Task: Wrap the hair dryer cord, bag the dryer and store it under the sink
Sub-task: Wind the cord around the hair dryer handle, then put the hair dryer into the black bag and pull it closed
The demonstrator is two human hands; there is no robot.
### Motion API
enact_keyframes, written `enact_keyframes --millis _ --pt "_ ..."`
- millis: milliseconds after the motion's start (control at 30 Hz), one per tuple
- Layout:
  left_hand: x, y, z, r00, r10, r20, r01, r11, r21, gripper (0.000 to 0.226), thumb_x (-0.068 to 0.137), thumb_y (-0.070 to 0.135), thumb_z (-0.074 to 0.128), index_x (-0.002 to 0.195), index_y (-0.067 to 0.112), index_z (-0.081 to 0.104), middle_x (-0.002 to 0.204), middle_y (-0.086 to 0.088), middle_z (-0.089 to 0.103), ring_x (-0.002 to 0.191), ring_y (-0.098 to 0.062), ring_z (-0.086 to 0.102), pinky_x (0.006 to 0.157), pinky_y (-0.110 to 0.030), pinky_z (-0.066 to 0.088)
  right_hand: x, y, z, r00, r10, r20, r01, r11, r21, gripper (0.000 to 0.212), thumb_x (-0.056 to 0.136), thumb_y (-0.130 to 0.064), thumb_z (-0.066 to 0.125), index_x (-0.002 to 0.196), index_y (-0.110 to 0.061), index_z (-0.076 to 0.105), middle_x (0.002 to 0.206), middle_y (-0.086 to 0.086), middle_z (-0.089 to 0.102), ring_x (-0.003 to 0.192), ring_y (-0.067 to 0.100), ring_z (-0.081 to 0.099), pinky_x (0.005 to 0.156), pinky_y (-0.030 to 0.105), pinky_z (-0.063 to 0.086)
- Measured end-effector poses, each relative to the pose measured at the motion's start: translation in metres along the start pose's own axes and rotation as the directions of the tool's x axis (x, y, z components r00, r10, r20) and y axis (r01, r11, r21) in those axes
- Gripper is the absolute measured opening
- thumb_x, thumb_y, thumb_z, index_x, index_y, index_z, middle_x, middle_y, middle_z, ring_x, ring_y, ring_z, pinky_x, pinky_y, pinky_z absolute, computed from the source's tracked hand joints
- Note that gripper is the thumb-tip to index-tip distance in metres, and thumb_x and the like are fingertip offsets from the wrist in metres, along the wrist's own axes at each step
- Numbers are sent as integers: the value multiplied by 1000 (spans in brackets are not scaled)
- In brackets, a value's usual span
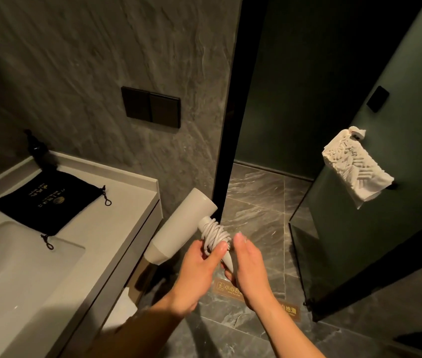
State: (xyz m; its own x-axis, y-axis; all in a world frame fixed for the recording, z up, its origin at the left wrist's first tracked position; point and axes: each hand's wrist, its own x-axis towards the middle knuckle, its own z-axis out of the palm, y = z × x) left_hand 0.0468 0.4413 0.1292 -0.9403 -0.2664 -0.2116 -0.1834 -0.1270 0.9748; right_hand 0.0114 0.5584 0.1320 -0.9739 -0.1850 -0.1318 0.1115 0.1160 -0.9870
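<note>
A white hair dryer [181, 223] hangs in the air just right of the counter, barrel pointing down-left. Its pale cord [213, 235] is coiled around the handle in several loops. My left hand [199, 270] grips the wrapped handle from the left. My right hand [247, 264] cups the handle's lower end from the right, fingers against the coils. A black drawstring bag [47, 200] with gold print lies flat on the counter [117, 215], left of the dryer. The space under the sink is mostly hidden by the counter edge.
A white sink basin [11, 275] is set into the counter at lower left. A dark pump bottle [35, 147] stands at the counter's back. A glass door [375, 202] with a white towel [354, 169] on its handle stands open at right. Grey tiled floor [256, 202] lies below.
</note>
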Motion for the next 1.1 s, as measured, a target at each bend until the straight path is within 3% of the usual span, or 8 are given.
enact_keyframes --millis 233,367,467,533,733,833,967,1100 --pt "19 -5 -54 994 -95 -54 97 995 34 42 87 42 71 116 12 64 96 -1 76 82 -4 73 65 -16 53 24 4 49 994 47 98 -48 999 6 43 108 -37 48 91 -5 72 65 4 68 54 11 61 47 24 47" --pt "28 4 -118 987 -123 104 109 985 135 12 90 29 70 102 25 70 80 12 73 74 2 69 73 -18 51 51 14 95 992 60 107 -60 998 0 53 107 -42 50 91 3 71 63 9 67 54 19 59 48 31 45" --pt "35 1 -196 987 -107 118 69 956 286 15 87 34 72 100 26 75 94 -4 76 88 -11 73 84 -29 56 75 22 132 987 139 79 -141 990 17 56 106 -45 48 100 6 68 69 12 66 59 25 61 49 31 44" --pt "47 0 -254 993 -100 68 71 938 339 9 93 25 69 95 21 77 92 -11 77 82 -17 73 75 -29 57 91 25 156 982 180 54 -182 983 25 55 107 -46 47 100 4 69 72 12 68 62 25 63 51 32 45" --pt "150 -25 -400 938 107 -330 170 689 705 8 90 26 71 92 18 71 85 -2 72 75 -18 67 69 -32 51 138 36 220 946 323 -27 -322 946 42 52 106 -50 46 93 -8 75 70 8 71 64 21 66 50 28 50" --pt "205 -45 -440 923 136 -360 237 536 810 40 86 34 73 115 8 65 103 -13 66 93 -29 64 75 -37 53 149 38 243 912 406 -54 -401 912 91 46 105 -50 48 95 -14 74 78 8 72 73 21 67 47 23 51" --pt "240 -70 -457 947 10 -322 305 294 906 62 82 49 71 126 8 55 120 -16 57 112 -36 54 88 -47 51 156 41 260 899 431 -84 -425 902 73 46 105 -51 46 95 -16 72 68 5 65 58 18 60 46 23 36" --pt "243 -83 -463 944 76 -321 275 357 893 41 88 38 69 116 9 61 115 -15 56 108 -35 53 81 -47 51 161 45 262 894 439 -91 -437 898 49 49 106 -52 43 93 -14 73 63 8 62 44 13 52 43 22 32"
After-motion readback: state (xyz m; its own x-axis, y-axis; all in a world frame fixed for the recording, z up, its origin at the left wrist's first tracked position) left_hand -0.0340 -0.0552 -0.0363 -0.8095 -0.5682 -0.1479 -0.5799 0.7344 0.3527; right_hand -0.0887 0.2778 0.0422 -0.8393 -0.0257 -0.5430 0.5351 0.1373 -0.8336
